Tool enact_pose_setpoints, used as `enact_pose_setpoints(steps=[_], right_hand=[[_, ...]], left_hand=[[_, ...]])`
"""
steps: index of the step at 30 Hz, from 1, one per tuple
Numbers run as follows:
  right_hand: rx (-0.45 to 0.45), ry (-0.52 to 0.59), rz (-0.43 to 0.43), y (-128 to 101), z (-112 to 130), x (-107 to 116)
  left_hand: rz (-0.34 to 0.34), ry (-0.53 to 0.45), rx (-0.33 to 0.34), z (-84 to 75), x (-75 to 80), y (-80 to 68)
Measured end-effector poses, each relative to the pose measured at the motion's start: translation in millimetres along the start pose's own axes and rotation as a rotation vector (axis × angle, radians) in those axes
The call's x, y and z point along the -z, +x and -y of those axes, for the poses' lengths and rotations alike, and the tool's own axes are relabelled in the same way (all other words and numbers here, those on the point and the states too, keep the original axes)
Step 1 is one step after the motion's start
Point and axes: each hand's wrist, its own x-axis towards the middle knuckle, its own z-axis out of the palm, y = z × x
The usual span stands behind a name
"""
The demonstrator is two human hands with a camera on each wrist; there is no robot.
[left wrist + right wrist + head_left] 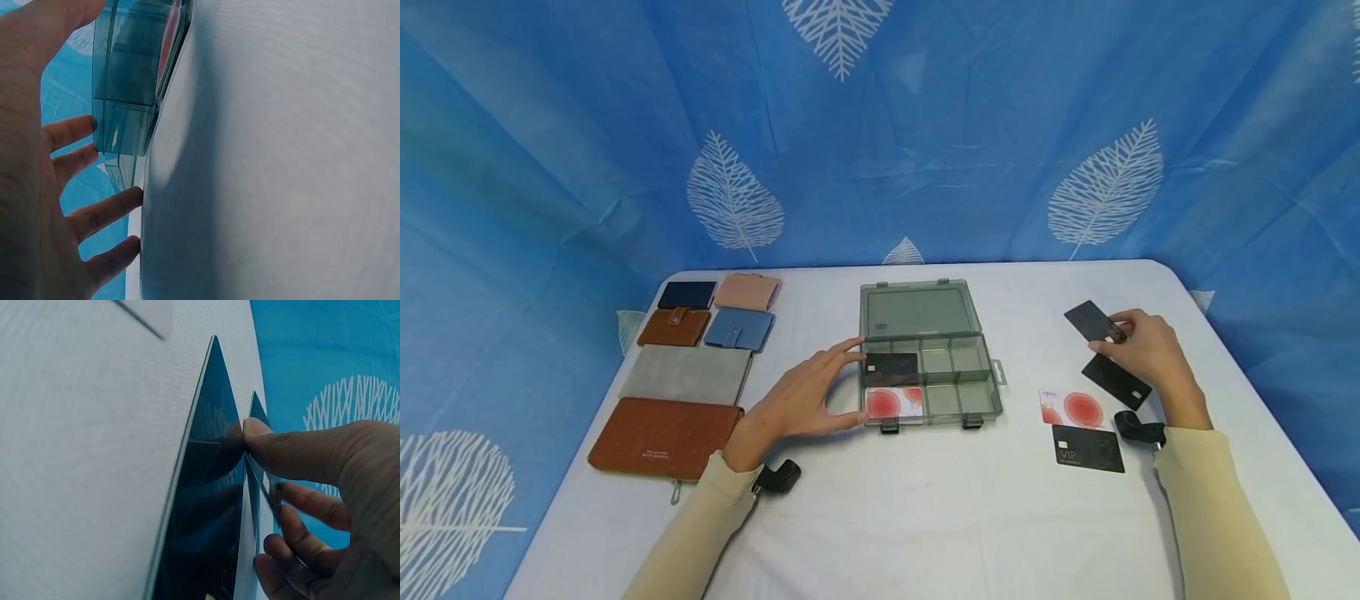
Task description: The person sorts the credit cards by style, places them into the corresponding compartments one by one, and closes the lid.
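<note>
A: While the left hand (805, 392) is being rested against the divided box (937, 360), fingers spread, what's being gripped on the right?

B: A black card (1085, 320), being pinched between the right hand's (1152, 350) thumb and fingers, off to the box's right.

A: Progress?

B: Partway, probably. A VIP card (891, 368) and a red-and-white card (883, 403) are being held inside the box's left end; three loose cards (1087, 448) plus the pinched one are being counted outside.

A: Surroundings?

B: Wallets (688, 373) are being kept left on the white tabletop (940, 500); behind, a blue leaf-print curtain (955, 167) is being used as backdrop.
</note>
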Motion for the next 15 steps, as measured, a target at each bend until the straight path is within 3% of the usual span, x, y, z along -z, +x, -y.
enact_pose_setpoints(steps=[6,15], right_hand=[[0.005,0.036,-0.028,-0.9,0.7,-1.0],[0.124,0.072,-0.162,-4.9,18.3,-4.8]], left_hand=[[0.005,-0.008,0.004,-1.1,2.4,0.7],[-0.002,-0.008,-0.002,-0.6,1.8,0.4]])
